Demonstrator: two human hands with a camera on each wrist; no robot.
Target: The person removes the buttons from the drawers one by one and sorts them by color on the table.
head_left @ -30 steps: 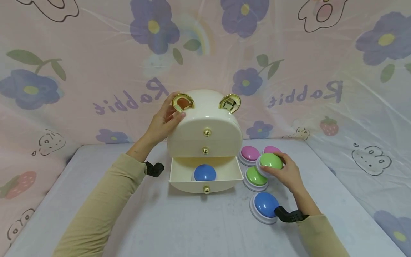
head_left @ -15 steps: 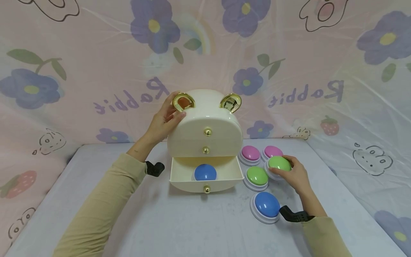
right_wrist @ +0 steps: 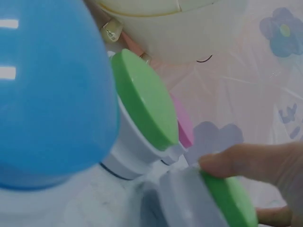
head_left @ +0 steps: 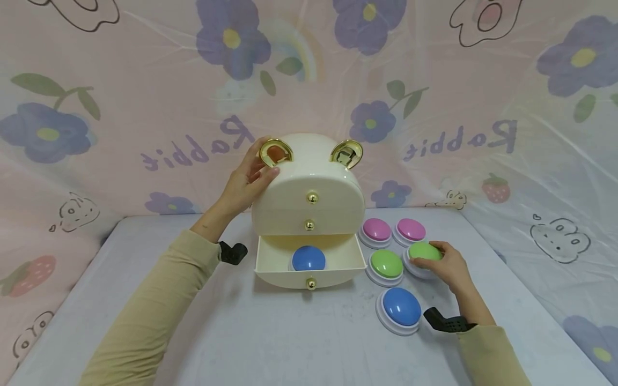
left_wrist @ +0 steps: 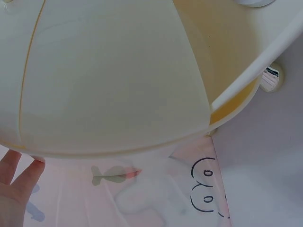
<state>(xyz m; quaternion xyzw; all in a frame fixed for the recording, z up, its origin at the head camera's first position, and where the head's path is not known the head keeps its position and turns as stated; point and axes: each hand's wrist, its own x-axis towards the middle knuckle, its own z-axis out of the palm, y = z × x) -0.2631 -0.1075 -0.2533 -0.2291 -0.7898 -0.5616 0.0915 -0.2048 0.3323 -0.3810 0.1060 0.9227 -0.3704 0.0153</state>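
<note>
A cream drawer box (head_left: 289, 209) with gold ears and round gold knobs stands in the middle of the head view. Its bottom drawer (head_left: 270, 254) is pulled out, and a blue-domed push button (head_left: 309, 259) sits inside. My left hand (head_left: 241, 185) holds the box's upper left by the ear, with the thumb on the front and fingers partly hidden behind. On the right, my right hand (head_left: 453, 265) grips a push button with a green dome (head_left: 424, 250) and white base. In the right wrist view this button (right_wrist: 189, 203) is tilted, low over the table.
Left of the held button stands another green button (head_left: 386, 264). Two pink buttons (head_left: 377, 229) are behind, and a blue button (head_left: 402, 307) stands nearer the front. A white cloth covers the table (head_left: 270, 343); a patterned curtain (head_left: 309, 96) hangs behind.
My right hand has moved the green button right and down, from over the other green button to beside it, uncovering the right pink button. The left hand and drawer box have stayed put.
</note>
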